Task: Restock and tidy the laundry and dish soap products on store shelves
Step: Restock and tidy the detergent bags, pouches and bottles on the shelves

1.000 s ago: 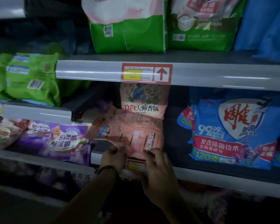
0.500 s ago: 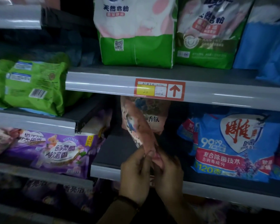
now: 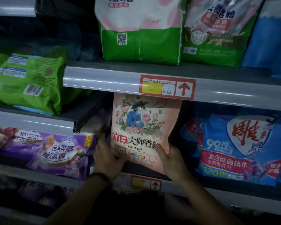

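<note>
Two hands are gripping one pink floral laundry-powder bag [image 3: 143, 127] on the middle shelf [image 3: 201, 184]: the left hand [image 3: 107, 158] is clasping its lower left edge, the right hand [image 3: 170, 159] its lower right corner. The bag is standing upright, long axis vertical, printed front facing outward, between a purple bag [image 3: 52, 150] and a blue bag [image 3: 240, 148].

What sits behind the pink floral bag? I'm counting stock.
Nothing can be counted: the pink floral bag, upright in left hand and right hand, covers the space behind, and the surrounding gap is dark.
</note>
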`<move>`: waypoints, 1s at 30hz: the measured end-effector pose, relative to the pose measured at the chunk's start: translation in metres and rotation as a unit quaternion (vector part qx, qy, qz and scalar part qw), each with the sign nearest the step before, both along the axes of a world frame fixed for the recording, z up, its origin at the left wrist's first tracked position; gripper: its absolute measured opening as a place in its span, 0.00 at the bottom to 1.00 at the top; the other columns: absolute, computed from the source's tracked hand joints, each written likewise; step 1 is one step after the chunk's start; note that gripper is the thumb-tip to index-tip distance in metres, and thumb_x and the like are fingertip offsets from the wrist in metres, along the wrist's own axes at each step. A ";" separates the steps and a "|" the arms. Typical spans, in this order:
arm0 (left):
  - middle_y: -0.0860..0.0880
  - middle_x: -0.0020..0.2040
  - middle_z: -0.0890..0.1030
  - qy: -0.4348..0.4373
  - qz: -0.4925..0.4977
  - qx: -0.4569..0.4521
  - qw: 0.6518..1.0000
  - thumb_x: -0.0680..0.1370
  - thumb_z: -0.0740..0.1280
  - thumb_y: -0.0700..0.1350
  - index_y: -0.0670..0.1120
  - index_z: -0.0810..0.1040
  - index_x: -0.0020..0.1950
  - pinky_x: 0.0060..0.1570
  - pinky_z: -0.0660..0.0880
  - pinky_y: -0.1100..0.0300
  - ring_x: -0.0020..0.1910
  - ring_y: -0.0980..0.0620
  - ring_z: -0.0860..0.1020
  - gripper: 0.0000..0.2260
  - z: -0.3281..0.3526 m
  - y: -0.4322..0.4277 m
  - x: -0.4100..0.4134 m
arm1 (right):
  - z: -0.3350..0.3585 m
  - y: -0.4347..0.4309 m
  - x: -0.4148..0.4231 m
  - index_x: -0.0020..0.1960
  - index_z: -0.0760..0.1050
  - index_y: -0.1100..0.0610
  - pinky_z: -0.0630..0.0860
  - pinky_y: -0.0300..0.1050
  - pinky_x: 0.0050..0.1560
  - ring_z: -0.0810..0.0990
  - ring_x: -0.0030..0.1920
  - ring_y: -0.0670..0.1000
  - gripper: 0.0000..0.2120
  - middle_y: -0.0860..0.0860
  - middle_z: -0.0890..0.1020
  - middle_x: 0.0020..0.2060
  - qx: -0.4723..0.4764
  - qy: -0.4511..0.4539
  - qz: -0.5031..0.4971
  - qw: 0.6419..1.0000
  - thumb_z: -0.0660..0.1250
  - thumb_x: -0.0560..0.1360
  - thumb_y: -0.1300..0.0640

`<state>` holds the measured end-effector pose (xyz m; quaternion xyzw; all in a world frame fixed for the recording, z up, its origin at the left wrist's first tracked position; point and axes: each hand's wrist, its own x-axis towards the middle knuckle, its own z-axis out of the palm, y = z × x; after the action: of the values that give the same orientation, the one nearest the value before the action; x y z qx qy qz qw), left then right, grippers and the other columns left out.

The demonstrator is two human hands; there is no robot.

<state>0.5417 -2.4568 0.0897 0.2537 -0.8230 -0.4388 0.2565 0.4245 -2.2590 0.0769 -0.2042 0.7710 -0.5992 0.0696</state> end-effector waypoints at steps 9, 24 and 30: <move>0.54 0.57 0.85 -0.064 -0.093 0.082 0.990 0.69 0.83 0.45 0.52 0.76 0.63 0.51 0.79 0.61 0.54 0.56 0.82 0.27 -0.008 -0.040 -0.033 | 0.008 0.009 -0.012 0.54 0.83 0.55 0.85 0.55 0.46 0.87 0.40 0.48 0.28 0.47 0.87 0.41 0.224 0.071 -0.074 0.969 0.60 0.81 0.31; 0.49 0.57 0.85 -0.040 0.026 0.011 0.999 0.67 0.84 0.51 0.47 0.79 0.61 0.58 0.80 0.50 0.55 0.46 0.82 0.27 -0.026 -0.046 -0.105 | -0.005 -0.019 -0.060 0.71 0.71 0.58 0.80 0.58 0.67 0.79 0.69 0.60 0.28 0.57 0.79 0.70 0.198 0.047 -0.137 0.969 0.79 0.75 0.58; 0.51 0.51 0.84 -0.034 0.040 0.006 0.999 0.65 0.86 0.51 0.49 0.78 0.56 0.55 0.80 0.52 0.51 0.48 0.81 0.26 -0.036 -0.054 -0.135 | -0.005 -0.036 -0.095 0.67 0.72 0.59 0.82 0.58 0.65 0.80 0.68 0.60 0.26 0.58 0.80 0.69 0.212 0.042 -0.154 0.964 0.80 0.74 0.59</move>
<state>0.4064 -2.5107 0.0541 0.3025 -0.8176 -0.4247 0.2443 0.3297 -2.2954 0.0721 -0.0886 0.9047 -0.4165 -0.0148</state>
